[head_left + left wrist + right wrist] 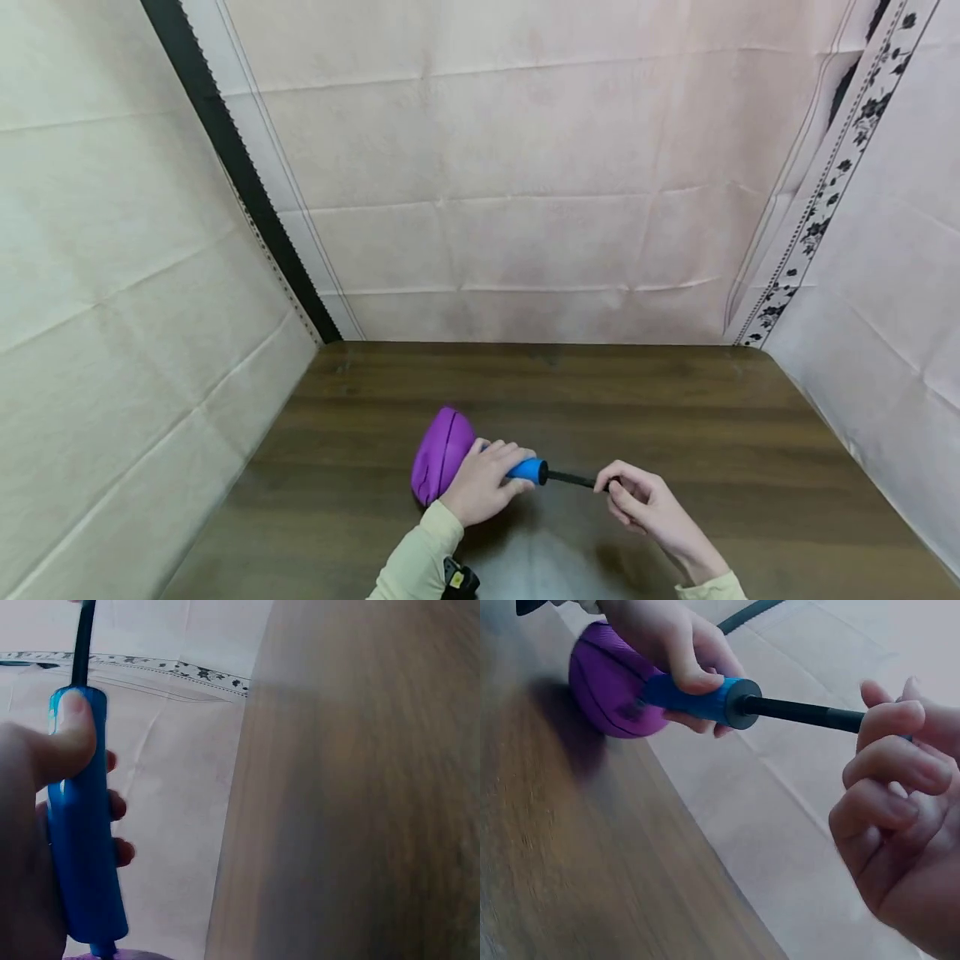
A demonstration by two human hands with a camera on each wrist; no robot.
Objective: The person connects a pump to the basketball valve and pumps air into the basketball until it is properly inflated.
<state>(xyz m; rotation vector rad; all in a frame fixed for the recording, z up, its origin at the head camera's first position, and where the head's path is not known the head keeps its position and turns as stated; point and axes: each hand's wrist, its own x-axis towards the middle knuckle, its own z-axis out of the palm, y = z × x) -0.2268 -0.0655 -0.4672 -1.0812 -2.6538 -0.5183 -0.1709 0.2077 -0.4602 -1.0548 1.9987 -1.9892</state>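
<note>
My left hand (486, 485) grips the blue barrel of a hand pump (528, 471), its thumb lying along the barrel near the front end in the left wrist view. The pump's far end meets a purple ball (441, 457) with black seam lines, which looks slack and misshapen. A black pump rod (802, 712) sticks well out of the barrel. At the rod's outer end my right hand (647, 507) pinches it between thumb and fingers, hiding the tip. Pump and ball are held just over the table, the rod pointing right.
A brown wood-grain table (375, 375) lies beneath both hands. Pale cloth walls (525, 167) enclose it at the back and both sides. A black strip (247, 175) runs up the left corner, and a floral border (832, 183) edges the right one.
</note>
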